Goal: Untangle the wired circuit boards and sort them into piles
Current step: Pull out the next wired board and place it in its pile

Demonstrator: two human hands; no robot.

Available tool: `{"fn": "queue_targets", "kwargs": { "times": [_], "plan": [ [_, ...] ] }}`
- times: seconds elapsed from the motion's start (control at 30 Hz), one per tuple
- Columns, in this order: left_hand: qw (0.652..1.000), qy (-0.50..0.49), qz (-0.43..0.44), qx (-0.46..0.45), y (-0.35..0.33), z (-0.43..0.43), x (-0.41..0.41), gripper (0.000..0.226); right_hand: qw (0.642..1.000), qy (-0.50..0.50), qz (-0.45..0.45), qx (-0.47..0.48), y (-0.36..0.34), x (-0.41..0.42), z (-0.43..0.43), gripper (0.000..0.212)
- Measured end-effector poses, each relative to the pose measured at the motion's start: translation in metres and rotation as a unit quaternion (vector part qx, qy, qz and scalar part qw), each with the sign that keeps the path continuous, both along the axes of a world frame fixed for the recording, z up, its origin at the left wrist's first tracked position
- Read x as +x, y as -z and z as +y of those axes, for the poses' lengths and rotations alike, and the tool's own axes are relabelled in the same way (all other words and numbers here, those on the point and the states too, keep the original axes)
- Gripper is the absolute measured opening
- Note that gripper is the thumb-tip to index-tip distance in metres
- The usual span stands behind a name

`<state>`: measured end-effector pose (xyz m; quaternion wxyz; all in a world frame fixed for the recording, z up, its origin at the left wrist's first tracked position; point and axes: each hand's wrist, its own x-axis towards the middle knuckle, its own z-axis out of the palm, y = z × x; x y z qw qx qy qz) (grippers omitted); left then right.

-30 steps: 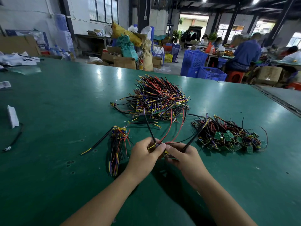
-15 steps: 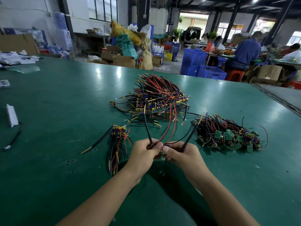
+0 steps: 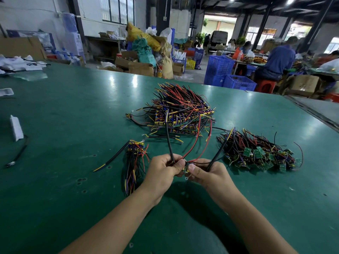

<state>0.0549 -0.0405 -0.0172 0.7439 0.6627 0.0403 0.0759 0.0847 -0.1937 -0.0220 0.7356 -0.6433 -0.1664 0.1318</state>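
Both hands meet low over the green table (image 3: 73, 125), just in front of the big tangled heap (image 3: 181, 110). The left hand (image 3: 162, 168) curls round a thick black wire (image 3: 168, 142) that rises from its fist toward the heap. The right hand (image 3: 207, 174) grips another black wire (image 3: 219, 153) that slants up and to the right. Between the two thumbs sits a small wired board (image 3: 186, 166), pinched from both sides, with red wires (image 3: 198, 143) looping up from it. A small bundle (image 3: 135, 158) lies just left of the left hand, and the pile of green boards (image 3: 260, 153) lies near the right one.
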Motion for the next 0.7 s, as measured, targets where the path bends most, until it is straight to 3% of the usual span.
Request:
{"fn": "queue_targets", "kwargs": {
  "times": [0.53,0.7],
  "plan": [
    [0.999,-0.014,0.021,-0.048,-0.0049,-0.0014,-0.0003,0.017,0.999,-0.007,0.01,0.031,0.0019,0.0019,0.0013,0.025],
    [0.996,-0.006,0.026,-0.088,-0.0088,-0.0035,-0.0008,0.01,0.994,-0.018,0.04,0.099,-0.0009,-0.0002,0.0037,0.016]
  ]
}}
